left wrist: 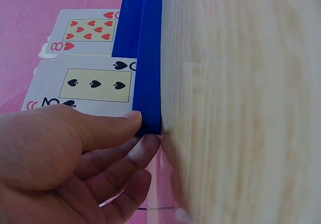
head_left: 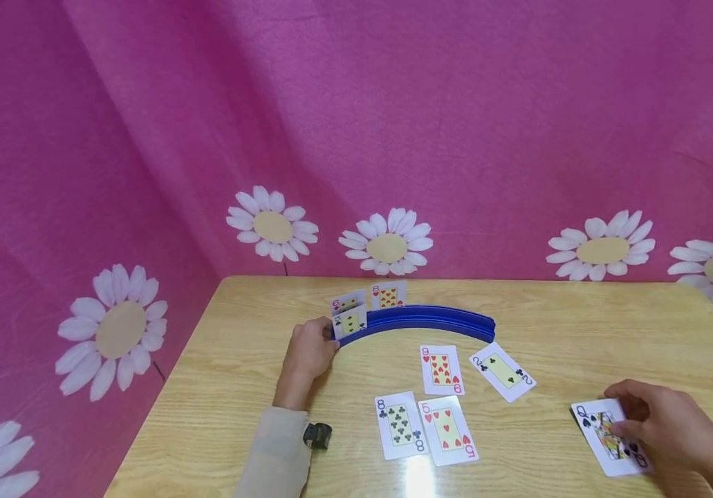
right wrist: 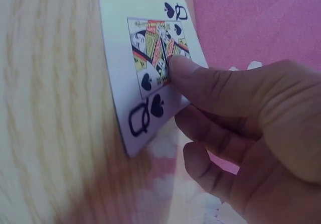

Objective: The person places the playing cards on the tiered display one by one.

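Note:
My left hand (head_left: 312,351) grips the left end of a curved blue card holder (head_left: 431,315), its thumb lying on the front in the left wrist view. Upright in that end stand a three of spades (left wrist: 95,85), a six of diamonds (head_left: 348,301) behind it, and an eight of hearts (head_left: 388,295) further along. At the right, my right hand (head_left: 673,422) pinches a queen of spades (right wrist: 155,53), thumb on its face and fingers behind. A thin dark edge shows beneath that card; whether another card lies under it I cannot tell.
Face up on the wooden table (head_left: 207,415) lie a nine of hearts (head_left: 442,371), a two of clubs (head_left: 502,372), an eight of clubs (head_left: 400,425) and a five of hearts (head_left: 448,430). A pink flowered cloth (head_left: 456,138) hangs behind the table.

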### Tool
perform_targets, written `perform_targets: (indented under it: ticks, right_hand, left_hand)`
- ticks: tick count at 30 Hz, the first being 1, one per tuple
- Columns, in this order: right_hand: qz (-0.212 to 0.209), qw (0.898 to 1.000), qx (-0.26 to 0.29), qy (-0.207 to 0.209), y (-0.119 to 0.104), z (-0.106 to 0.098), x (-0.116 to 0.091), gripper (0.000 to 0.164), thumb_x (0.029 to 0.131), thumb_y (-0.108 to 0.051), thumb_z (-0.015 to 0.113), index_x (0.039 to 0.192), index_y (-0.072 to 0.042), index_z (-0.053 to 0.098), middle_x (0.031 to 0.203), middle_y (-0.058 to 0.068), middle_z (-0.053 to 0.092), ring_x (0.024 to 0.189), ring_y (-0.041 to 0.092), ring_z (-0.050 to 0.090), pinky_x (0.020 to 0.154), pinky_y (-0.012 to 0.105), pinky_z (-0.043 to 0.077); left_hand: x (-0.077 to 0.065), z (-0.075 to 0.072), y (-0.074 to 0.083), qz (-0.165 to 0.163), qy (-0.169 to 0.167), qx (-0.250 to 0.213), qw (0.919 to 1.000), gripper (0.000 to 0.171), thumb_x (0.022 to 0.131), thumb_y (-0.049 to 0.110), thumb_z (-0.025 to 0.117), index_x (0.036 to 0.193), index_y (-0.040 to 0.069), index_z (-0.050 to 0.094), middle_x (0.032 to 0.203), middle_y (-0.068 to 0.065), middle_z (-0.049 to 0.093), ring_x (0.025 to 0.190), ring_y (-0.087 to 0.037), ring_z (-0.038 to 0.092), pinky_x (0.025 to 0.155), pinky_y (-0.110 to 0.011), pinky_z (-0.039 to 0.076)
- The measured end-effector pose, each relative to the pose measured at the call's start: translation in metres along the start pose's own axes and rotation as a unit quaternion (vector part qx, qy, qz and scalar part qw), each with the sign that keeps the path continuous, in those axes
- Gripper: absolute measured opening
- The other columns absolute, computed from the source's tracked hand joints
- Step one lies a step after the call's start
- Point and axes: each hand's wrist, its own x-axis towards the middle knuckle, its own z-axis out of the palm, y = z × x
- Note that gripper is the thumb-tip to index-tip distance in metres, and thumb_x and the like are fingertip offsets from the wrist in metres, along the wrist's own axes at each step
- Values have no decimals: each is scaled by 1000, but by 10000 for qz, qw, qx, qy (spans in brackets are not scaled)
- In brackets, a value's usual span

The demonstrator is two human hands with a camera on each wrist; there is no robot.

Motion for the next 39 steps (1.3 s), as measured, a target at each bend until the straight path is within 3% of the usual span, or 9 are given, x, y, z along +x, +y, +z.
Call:
perform_targets:
  ticks: [5, 10, 18, 25, 32, 39]
  right_hand:
    - [41, 10000, 63, -14, -2, -4, 1, 28, 78, -5, 83, 102, -3, 70, 85, 0, 65, 73, 11, 54, 62, 27, 47]
    - [-85, 9998, 137, 152, -2, -4, -1, 24, 77, -3, 83, 97, -6, 70, 81, -3, 65, 69, 4, 55, 61, 25, 48]
    - [-582, 9942, 378, 824, -5, -5, -4, 26, 71, 1, 86, 87, -11, 69, 75, -10, 63, 67, -1, 54, 58, 25, 50]
    - [-105, 9980, 372, 502, -10, -12, -3, 20, 77, -2, 84, 91, -9, 71, 82, -1, 68, 69, 3, 56, 60, 25, 51]
    - [-509, 9919, 500, 1050, -11, -11, -6, 23, 73, 3, 84, 85, -11, 69, 75, -10, 64, 66, 0, 53, 56, 22, 47]
    - [-530, 9908, 684, 1036, -13, -13, -6, 21, 76, 4, 82, 85, -10, 69, 76, -9, 64, 65, 2, 53, 56, 22, 47]
  left_hand:
    - [-1, 0, 0, 3, 12, -15, 10000, 32, 90, 3, 73, 121, -3, 67, 104, -13, 70, 96, -23, 64, 90, -41, 52]
    - [-1, 0, 0, -14, 2, -30, 10000, 33, 90, 3, 73, 121, -3, 67, 105, -14, 70, 96, -23, 63, 90, -41, 52]
    - [0, 1, -1, -30, 13, -16, 10000, 32, 90, 3, 73, 121, -2, 67, 105, -13, 70, 98, -24, 63, 92, -42, 51]
    - [0, 1, -2, 14, 17, -31, 10000, 32, 90, 2, 73, 121, -3, 67, 105, -14, 70, 99, -24, 63, 91, -42, 51]
    - [-1, 0, -1, 12, 8, -33, 10000, 33, 90, 2, 73, 122, -4, 66, 106, -15, 70, 99, -24, 63, 92, -42, 51]
    - [-1, 1, 0, -20, -7, -45, 10000, 34, 90, 2, 72, 123, -4, 66, 108, -15, 69, 100, -25, 63, 93, -42, 51]
